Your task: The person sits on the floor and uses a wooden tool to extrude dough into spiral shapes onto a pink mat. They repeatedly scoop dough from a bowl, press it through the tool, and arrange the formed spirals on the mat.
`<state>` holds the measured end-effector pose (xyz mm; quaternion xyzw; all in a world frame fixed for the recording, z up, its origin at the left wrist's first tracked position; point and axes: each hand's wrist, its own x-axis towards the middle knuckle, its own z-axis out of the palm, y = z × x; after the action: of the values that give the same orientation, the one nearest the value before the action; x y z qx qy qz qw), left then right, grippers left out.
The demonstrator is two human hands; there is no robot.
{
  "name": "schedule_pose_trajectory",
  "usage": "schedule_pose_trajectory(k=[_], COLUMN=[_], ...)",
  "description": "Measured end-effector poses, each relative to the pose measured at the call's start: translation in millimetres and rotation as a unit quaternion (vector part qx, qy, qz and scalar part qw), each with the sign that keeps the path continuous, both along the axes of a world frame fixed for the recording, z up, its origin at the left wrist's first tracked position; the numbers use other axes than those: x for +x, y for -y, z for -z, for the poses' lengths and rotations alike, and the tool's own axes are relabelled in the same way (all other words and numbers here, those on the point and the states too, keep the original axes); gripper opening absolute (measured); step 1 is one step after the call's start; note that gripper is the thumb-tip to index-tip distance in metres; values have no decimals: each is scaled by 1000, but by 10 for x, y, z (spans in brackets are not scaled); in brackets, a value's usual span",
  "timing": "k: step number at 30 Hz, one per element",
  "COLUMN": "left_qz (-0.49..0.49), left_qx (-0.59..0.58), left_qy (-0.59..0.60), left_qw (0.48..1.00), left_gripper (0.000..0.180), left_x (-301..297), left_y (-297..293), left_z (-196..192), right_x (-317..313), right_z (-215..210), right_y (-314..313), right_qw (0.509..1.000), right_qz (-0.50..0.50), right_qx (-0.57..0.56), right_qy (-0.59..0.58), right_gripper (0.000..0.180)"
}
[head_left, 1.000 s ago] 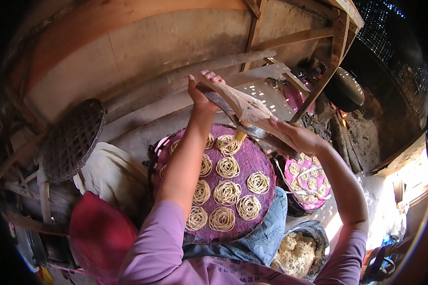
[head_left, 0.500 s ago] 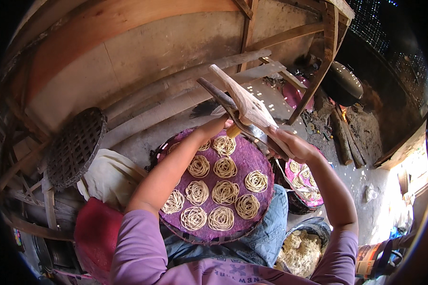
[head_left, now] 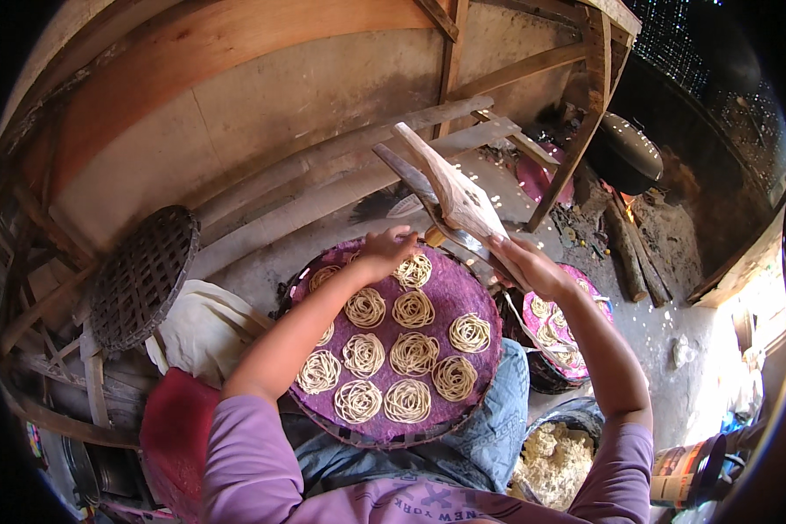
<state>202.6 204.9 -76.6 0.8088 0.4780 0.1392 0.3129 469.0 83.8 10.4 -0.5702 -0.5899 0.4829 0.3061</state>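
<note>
My right hand (head_left: 533, 265) is closed around the lower end of a wooden press (head_left: 456, 194), which has two long handles and tilts over the far edge of a round tray. A yellowish cylinder (head_left: 435, 236) shows on its underside. Away from the press, my left hand (head_left: 388, 251) hovers over the tray's far side with its fingers apart and nothing seen in them. The tray (head_left: 393, 327) has a purple surface and rests on my lap. Several coiled nests of pale noodle strands (head_left: 413, 353) lie on it; my left hand and forearm partly cover some at the back left.
A second tray with noodle nests (head_left: 557, 325) stands to the right. Nearer me is a bucket of crumbly dough (head_left: 555, 463). A dark pot (head_left: 624, 155) sits over a wood fire at the far right. A woven rack (head_left: 144, 278) leans at left beside a red cover (head_left: 176, 437).
My left hand has let go of the press and moved down and left over the tray, its fingers opening. The press, still in my right hand, has shifted slightly.
</note>
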Motion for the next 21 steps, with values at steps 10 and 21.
schedule_pose_trajectory(k=[10, 21], left_qz=[134, -24], left_qx=[-255, -369], left_qy=[737, 846], left_qw=[611, 385], left_gripper=[89, 72], left_x=[-34, 683], left_y=[-85, -468], left_z=[-1125, -457], right_x=[232, 196], right_z=[-411, -439], right_y=[554, 345], right_qw=[991, 982], right_qz=[-92, -63], right_qx=[-43, -170], right_qy=[-85, 54], right_gripper=[58, 70])
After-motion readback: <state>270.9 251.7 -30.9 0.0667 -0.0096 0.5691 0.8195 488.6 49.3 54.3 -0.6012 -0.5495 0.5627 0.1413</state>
